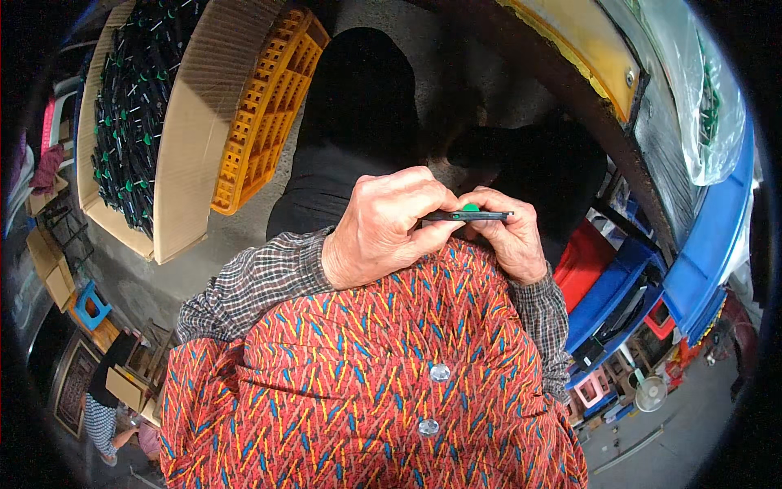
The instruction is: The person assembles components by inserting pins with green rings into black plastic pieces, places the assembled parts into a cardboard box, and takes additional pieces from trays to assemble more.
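A slim black rod-like piece [489, 216] with a small round green part [470, 208] lies crosswise between my hands, above my lap. My left hand [384, 224] pinches its left end between thumb and fingers. At the other end my right hand [509, 231] has its fingers closed around it, close to the green part. What kind of tool it is cannot be made out. A cardboard box [199, 122] on my left holds a heap of similar black pieces [138, 114] with green parts and thin pale tips.
A yellow plastic crate [273, 106] stands beside the box. To my right are a blue tray [717, 253], a clear plastic bag [705, 106] with green bits, and a yellow panel [586, 45]. Another person [102, 407] is at the lower left, near a blue stool [91, 306].
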The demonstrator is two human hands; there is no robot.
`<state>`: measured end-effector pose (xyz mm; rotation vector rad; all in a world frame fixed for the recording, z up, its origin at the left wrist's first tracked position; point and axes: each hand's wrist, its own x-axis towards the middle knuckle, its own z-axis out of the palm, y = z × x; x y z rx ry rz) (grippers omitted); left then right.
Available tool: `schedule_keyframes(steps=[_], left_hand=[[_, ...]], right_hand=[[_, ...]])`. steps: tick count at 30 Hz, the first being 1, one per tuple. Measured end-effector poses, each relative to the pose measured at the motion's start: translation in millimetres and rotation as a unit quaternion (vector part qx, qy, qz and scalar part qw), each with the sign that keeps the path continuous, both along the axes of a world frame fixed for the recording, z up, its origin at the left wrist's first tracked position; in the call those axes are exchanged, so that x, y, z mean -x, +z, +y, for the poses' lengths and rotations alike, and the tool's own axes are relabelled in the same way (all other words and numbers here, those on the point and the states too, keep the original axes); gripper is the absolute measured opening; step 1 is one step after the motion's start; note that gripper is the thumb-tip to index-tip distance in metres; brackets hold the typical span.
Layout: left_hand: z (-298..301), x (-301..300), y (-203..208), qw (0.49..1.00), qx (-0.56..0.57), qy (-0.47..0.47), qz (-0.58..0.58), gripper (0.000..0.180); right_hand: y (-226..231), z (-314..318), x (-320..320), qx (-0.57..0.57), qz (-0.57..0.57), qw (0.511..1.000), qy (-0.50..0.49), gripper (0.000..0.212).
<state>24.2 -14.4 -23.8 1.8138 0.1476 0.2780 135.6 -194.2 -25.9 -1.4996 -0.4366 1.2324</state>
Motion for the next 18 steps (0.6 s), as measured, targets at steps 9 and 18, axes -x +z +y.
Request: schedule_keyframes(steps=[9,18], left_hand=[[1.2,0.1,0.6,1.000,0.003,0.002,-0.004,0.017],[1.4,-0.4,-0.6,1.000,-0.009,0.004,-0.019,0.017]], right_hand=[[2.2,1.9,1.1,0.002,-0.044,0.999,-0.025,0.018],[-0.4,1.0,-0.8,0.003,-0.068,0.998,0.009,0.024]])
